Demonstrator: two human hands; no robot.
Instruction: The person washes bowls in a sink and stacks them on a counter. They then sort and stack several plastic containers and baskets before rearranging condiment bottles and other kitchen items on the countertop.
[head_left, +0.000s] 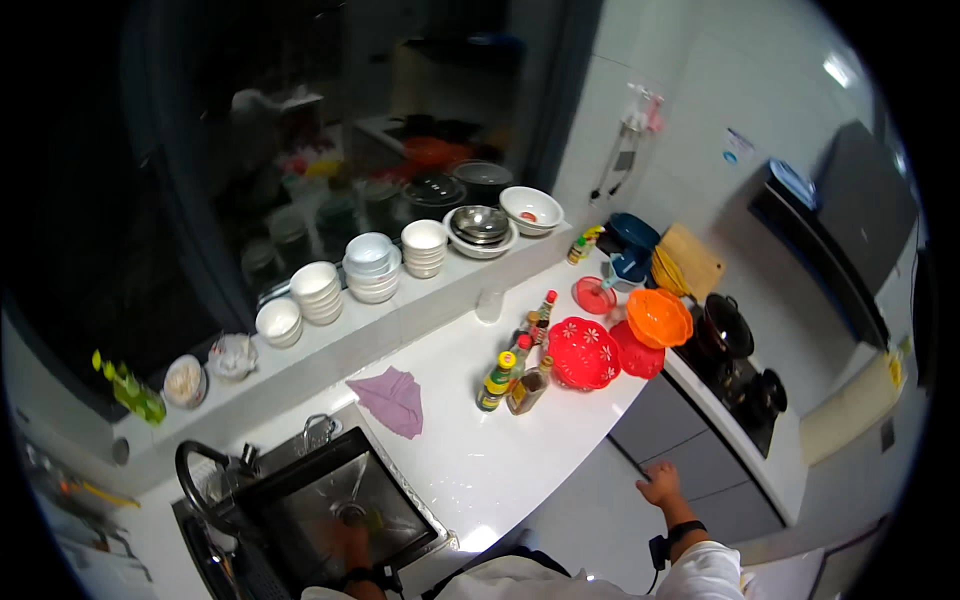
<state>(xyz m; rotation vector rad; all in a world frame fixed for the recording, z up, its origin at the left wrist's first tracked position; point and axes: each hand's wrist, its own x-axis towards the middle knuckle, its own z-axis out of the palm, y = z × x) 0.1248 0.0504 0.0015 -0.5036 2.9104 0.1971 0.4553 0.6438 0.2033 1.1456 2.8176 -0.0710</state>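
My left hand (347, 534) reaches down into the black sink basin (390, 480), near the drain. It is dim and blurred there, with something greenish beside it, so its fingers cannot be made out. Off to the right, my right hand (660, 484) hangs over the floor in front of the grey drawers (701, 465), its fingers curled; whether it holds anything is unclear. A black faucet (199, 480) arches over the sink's left side. The crumpled purple cloth (393, 401) lies on the white counter (480, 465) beyond the sink.
Sauce bottles (495, 382) stand mid-counter beside a red flower-patterned basin (583, 352) and an orange basin (659, 318). Stacked white bowls (316, 292) and steel bowls (480, 223) line the window ledge. Pots (726, 326) sit on the black stove at right. A clear cup (490, 305) is near the ledge.
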